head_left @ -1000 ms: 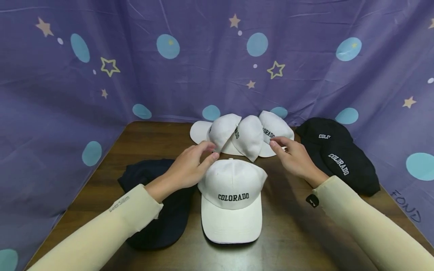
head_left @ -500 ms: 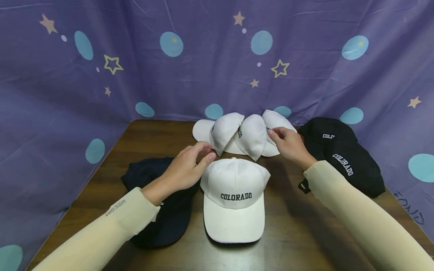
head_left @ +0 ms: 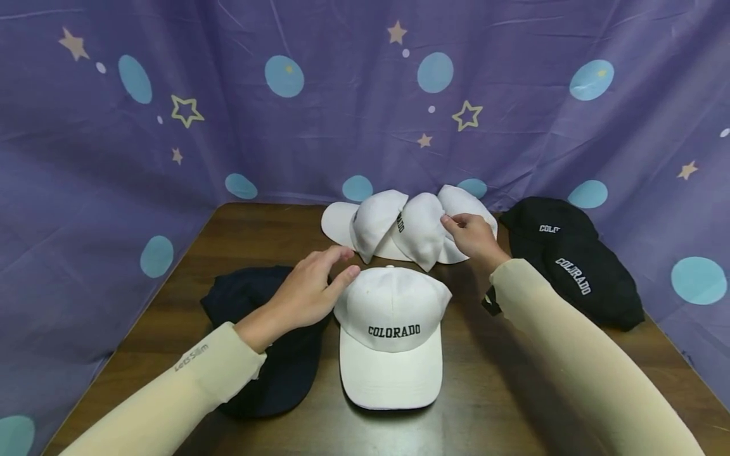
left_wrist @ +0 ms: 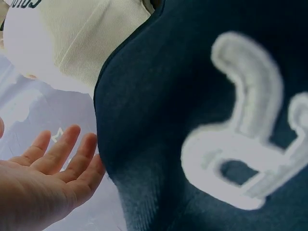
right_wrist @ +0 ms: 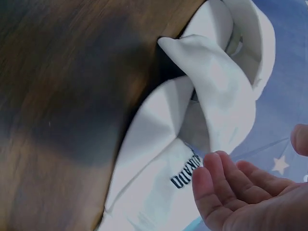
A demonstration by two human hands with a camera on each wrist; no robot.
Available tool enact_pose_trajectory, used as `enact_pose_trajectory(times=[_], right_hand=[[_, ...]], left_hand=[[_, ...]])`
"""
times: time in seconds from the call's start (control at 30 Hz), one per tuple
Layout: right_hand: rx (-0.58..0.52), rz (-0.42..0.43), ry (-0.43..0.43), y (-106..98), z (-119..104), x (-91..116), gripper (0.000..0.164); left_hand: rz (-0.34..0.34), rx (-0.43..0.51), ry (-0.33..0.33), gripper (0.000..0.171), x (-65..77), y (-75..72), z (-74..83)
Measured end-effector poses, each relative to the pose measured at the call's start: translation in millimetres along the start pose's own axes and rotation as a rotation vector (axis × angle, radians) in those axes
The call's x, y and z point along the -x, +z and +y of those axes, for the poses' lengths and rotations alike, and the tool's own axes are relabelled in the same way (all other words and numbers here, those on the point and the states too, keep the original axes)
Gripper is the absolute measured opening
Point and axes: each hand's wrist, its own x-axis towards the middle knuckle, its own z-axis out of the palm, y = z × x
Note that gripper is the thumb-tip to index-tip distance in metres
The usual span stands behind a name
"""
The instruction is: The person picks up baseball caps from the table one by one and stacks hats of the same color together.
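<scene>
Head view: the left hand (head_left: 302, 291) hovers over the inner edge of a dark blue cap (head_left: 291, 373), fingers extended, thumb well apart, nothing held. The right hand (head_left: 470, 237) reaches farther out, its fingers gently bent and the thumb spread from them in the right wrist view; it grasps nothing, and whether its fingertips touch the row of three white caps (head_left: 422, 221) cannot be told.

That row lies just beyond the hands, each cap overlapping its neighbour, presumably to save room while leaving the crowns within reach. A fourth white cap (head_left: 393, 373) sits nearer the person, between the forearms, bill toward the body, probably so that its COLORADO lettering (head_left: 393, 330) reads upright. Two black caps (head_left: 593, 266), also overlapped, lie to the right of the right hand, apparently grouped by colour.

Beneath the hands, the surface is a brown wood-grain desk (head_left: 473, 392), glossy at its near part. Behind and to the sides hangs a purple cloth (head_left: 365, 126) with stars and pale blue ovals, softly creased.
</scene>
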Motion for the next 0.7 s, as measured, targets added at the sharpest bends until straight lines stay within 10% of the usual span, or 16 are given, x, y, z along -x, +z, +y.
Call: enact_pose_trajectory(times=[0.37, 0.7], right_hand=[[-0.085, -0.116, 0.167, 19, 8, -16, 0.066], [-0.404, -0.159, 0.315, 28, 11, -21, 0.055]], left_hand=[[0.006, -0.084, 0.024, 0.050, 9.6, -3.1, -7.1], [0.009, -0.108, 0.025, 0.049, 14.2, -4.8, -13.3]])
